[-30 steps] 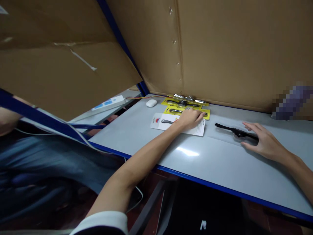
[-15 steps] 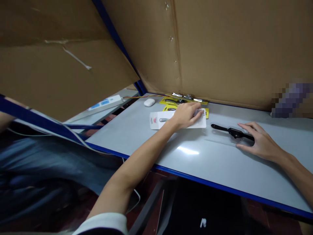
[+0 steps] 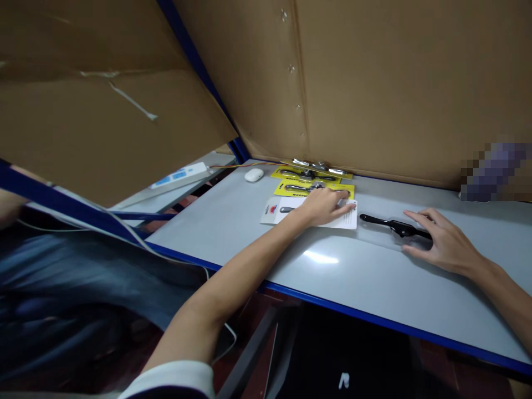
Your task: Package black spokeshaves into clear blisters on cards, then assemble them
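Your left hand [image 3: 321, 207] lies over the white card [image 3: 294, 201], at the left-centre of the table [image 3: 374, 288]; you show fingers bent, but I cannot tell whether they grip it. The card bears a red-and-blue emblem [image 3: 272, 209] at its left end and fine print at its right, too small to read. Beyond it, the yellow card [image 3: 286, 191] carries bold dark lettering, seemingly inverted and not legible. Your right hand [image 3: 443, 241] is spread wide around the right end of the black tool [image 3: 402, 228]; whether it grips the clear plastic [image 3: 374, 235] cannot be told.
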{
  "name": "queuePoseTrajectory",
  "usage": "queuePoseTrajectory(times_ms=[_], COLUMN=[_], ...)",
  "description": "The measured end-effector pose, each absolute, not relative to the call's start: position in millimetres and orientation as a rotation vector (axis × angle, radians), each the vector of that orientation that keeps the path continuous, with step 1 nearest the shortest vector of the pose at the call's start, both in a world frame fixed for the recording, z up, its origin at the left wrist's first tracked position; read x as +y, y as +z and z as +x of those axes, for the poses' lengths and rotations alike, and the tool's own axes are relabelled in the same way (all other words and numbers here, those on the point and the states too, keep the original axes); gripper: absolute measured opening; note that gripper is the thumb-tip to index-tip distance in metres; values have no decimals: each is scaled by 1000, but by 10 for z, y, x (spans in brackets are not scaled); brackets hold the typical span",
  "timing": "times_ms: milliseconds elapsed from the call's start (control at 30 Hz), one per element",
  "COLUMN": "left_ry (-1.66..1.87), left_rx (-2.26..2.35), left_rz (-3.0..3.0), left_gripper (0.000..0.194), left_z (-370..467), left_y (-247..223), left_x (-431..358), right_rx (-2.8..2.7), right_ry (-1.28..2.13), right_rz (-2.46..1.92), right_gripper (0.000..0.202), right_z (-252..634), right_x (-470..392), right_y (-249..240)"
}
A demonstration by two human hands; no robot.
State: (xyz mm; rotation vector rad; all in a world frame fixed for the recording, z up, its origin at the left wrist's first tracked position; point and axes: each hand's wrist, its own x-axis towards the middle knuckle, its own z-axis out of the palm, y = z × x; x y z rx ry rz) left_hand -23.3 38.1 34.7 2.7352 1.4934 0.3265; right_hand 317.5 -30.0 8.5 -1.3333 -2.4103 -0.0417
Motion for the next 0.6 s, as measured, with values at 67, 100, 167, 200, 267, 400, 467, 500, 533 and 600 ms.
queuePoseTrajectory(times_ms=[67,100,167,200,267,400,467,500,533,600], left_ry=[320,321,322,321,314,301,292,288,288,300], left_rx=[1425,1391,1337,1322,1307,1300,1299,1290,1277,1252], left_rz=[2740,2740,2731,2722,2701,2676,2668,2665,2664,2664], left_gripper=[51,51,51,51,51,54,55,56,56,58], left_z=[-254,-266,-291,-303,-322,-343,-345,-345,-344,-345], left_y=[347,348,353,357,367,384,378,370,360,340], left_x=[388,392,401,404,410,419,425,429,434,442], right_rx=[-2422,-2427,-2435,-2437,-2442,-2448,-2445,-2444,-2443,-2440], right_ry=[-53,-57,-64,-66,-63,-41,-32,-27,-20,-6], right_rz=[-1333,-1333,-1335,-1335,-1330,-1326,-1331,-1333,-1333,-1330], right_gripper=[75,74,74,74,74,72,71,71,70,70], right_z=[3174,3173,3170,3170,3170,3170,3167,3165,3163,3159], right_x=[-303,-305,-308,-309,-308,-303,-304,-306,-307,-310], right_y=[96,101,110,114,121,126,127,127,127,127])
